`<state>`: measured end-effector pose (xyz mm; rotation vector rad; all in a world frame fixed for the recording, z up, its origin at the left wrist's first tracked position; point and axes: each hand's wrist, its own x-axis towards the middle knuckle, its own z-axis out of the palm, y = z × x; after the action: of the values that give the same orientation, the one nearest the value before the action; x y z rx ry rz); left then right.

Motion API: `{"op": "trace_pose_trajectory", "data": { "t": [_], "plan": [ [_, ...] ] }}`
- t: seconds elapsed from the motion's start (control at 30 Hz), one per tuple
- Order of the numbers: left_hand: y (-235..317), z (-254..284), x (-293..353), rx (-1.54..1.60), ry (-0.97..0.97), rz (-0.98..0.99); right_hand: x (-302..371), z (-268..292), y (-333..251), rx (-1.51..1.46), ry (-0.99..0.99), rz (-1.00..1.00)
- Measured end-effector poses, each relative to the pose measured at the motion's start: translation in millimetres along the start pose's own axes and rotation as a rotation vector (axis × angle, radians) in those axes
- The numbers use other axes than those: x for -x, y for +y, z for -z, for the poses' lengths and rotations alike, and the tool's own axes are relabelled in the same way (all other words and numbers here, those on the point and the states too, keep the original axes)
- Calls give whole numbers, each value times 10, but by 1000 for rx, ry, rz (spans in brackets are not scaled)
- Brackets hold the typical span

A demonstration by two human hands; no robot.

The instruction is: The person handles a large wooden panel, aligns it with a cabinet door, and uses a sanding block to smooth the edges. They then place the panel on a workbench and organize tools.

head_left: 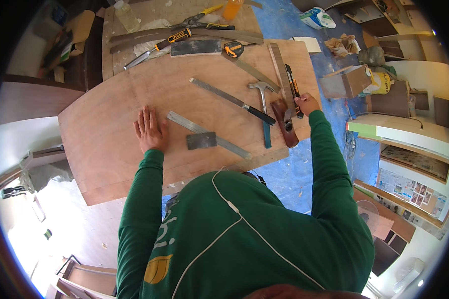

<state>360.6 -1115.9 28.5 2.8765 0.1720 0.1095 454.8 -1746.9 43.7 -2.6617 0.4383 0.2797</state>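
My left hand (150,130) lies flat on the plywood sheet (105,134), fingers stretched out, holding nothing. My right hand (308,104) is closed at the sheet's right side, its fingers pinching a black and orange utility knife (291,82). Left of the knife are a dark wooden hand plane (285,124) and a long wood strip (280,70). A claw hammer (266,119) with a teal handle lies beside the plane. Between my hands are a black-handled file (222,93), a steel ruler (182,121) and a grey rectangular plate (201,140) partly over the ruler.
Along the sheet's far edge lie a chisel (172,39), a dark flat block (195,48) and a tape measure (233,49). Beyond are pliers-like cutters (197,21) and bottles, one orange (232,9). Blue sheeting (304,169) covers the floor; a cardboard box (341,83) stands right.
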Motion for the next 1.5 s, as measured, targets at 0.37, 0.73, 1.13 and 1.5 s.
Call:
{"op": "trace_pose_trajectory", "data": {
  "t": [0.37,0.73,1.13,1.5],
  "plan": [
    [-28,-18,8,-3,-4,3,-214,-247,263,-430,-43,-138],
    [-24,5,41,2,-19,11,35,249,-136,-748,333,-130],
    [31,103,42,31,-35,35,474,331,-2233,-1333,-325,-82],
    [18,79,33,0,-71,38,966,23,-3008,-1257,-550,-77]
  ]
}}
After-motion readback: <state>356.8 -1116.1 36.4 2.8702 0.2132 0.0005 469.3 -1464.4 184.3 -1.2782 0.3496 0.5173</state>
